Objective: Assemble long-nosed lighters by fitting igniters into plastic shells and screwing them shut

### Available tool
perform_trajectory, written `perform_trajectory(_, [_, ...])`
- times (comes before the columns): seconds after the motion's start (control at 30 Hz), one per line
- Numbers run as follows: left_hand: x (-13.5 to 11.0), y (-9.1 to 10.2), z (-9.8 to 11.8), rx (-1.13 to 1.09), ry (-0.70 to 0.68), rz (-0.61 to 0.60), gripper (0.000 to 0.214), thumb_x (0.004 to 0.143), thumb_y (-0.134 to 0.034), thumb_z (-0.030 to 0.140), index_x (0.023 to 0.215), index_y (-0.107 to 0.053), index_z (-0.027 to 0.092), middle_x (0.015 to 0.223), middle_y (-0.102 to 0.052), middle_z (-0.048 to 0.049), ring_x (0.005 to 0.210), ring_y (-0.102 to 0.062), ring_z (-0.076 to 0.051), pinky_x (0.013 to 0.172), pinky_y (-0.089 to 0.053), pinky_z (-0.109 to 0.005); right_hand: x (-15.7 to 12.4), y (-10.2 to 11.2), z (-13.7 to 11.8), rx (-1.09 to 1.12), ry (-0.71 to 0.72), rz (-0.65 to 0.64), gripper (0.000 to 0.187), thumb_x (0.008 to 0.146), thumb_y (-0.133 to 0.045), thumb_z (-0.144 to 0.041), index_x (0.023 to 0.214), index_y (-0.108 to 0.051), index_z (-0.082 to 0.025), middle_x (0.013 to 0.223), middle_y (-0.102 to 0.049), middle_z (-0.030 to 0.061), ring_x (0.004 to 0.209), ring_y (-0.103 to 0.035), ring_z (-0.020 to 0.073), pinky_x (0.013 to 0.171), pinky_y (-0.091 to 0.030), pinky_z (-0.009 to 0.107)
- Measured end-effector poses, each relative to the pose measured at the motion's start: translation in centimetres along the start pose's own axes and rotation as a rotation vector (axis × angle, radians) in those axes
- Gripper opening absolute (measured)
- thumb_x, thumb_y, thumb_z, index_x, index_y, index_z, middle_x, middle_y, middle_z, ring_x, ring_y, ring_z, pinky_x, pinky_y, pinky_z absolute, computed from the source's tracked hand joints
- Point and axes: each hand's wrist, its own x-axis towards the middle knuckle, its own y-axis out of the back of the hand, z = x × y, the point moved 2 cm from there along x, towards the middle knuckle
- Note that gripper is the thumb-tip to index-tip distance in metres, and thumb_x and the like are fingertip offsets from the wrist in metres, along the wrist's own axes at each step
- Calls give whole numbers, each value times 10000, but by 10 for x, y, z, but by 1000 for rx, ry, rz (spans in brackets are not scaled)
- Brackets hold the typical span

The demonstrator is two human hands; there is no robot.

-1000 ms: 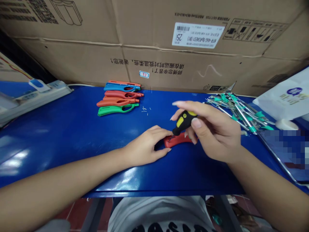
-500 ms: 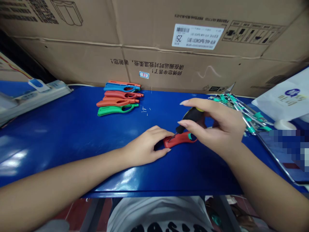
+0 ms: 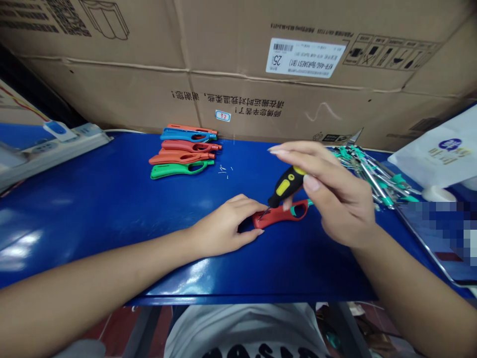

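Note:
A red utility-lighter handle (image 3: 280, 215) with a teal trigger lies on the blue table. My left hand (image 3: 225, 226) pinches its near-left end between thumb and fingers. In my right hand (image 3: 341, 204) is a black and yellow screwdriver (image 3: 285, 187), tilted, its tip down on the handle's left end beside my left fingers. The fingers of my right hand close around the upper grip and hide its top. Whether the tip sits in a screw is too small to tell.
Several lighter handles lie in a stack at the back left, a green handle (image 3: 182, 169) nearest. Small white pieces (image 3: 222, 170) lie beside them. Metal rods with teal parts (image 3: 372, 174) are heaped at right, by a white bag (image 3: 439, 144). A cardboard box (image 3: 231, 79) walls the back; a power strip (image 3: 52, 154) is left.
My right hand has shifted its hold on the screwdriver, its thumb moving up and right and uncovering more of the grip. The tip and my left hand have stayed put.

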Motion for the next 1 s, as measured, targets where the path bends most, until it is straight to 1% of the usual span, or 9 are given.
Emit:
perform_trajectory(0.1, [0,0,-1,5,-1,-5,374,896,-695,191,1260,-613,158,1176,-705,-94,1081,-621,-239,970,-512,-394,0,-2,0,66,-41,-11,342,1019,-543,-264,1346,-642,-280,1065,-737,59,718,-661,160,626,-579,319])
perform_trajectory(0.2, [-1,0,-1,12,-6,-16,387,905,-689,191,1281,-601,176,1195,-700,-85,1090,-619,-235,974,-508,-388,2,1,-2,-140,117,121,308,902,-732,-253,1209,-719,-278,914,-740,40,712,-646,176,633,-565,312])
perform_trajectory(0.27, [-1,1,-1,14,-7,-16,388,907,-691,196,1283,-598,173,1204,-699,-86,1088,-618,-237,971,-509,-387,2,1,-1,-183,145,91,358,907,-721,-258,1262,-691,-281,945,-743,41,729,-654,179,661,-572,316])
perform_trajectory(0.43, [0,1,0,0,-1,-12,360,906,-693,196,1255,-610,159,1173,-710,-86,1063,-617,-235,963,-512,-390,-2,-4,8,110,-145,-144,488,1050,-452,-269,1535,-417,-301,1228,-691,64,616,-638,108,577,-568,281])
perform_trajectory(0.6, [0,0,0,6,-15,-11,369,910,-679,181,1271,-600,161,1181,-707,-85,1079,-616,-229,972,-507,-390,-3,-2,4,-216,67,108,400,893,-744,-334,1280,-665,-272,977,-749,41,691,-667,175,646,-582,319])
perform_trajectory(0.77, [-1,1,0,20,-8,-14,348,904,-695,196,1238,-613,141,1122,-707,-88,1031,-609,-229,926,-513,-374,-2,-4,1,66,-68,-71,441,1052,-445,-262,1490,-491,-278,1171,-724,63,693,-677,138,610,-579,297])
perform_trajectory(0.83, [-1,1,0,21,-11,-20,355,904,-696,188,1244,-611,136,1136,-706,-89,1044,-610,-229,939,-509,-372,-1,-5,0,90,-69,-45,392,1027,-520,-265,1417,-564,-281,1095,-736,42,642,-652,126,585,-564,285])
perform_trajectory(0.93, [0,1,1,9,-26,-10,370,896,-692,155,1256,-607,150,1190,-701,-86,1079,-612,-224,977,-498,-370,-1,-2,-4,-150,77,96,341,906,-728,-283,1243,-683,-266,868,-738,18,657,-645,164,602,-552,300])
perform_trajectory(1.0, [0,1,1,8,-26,0,348,892,-691,151,1232,-616,156,1180,-704,-84,1070,-616,-221,979,-498,-370,-1,-1,-4,-179,83,86,341,943,-674,-292,1283,-669,-264,932,-755,39,679,-660,174,614,-562,314])
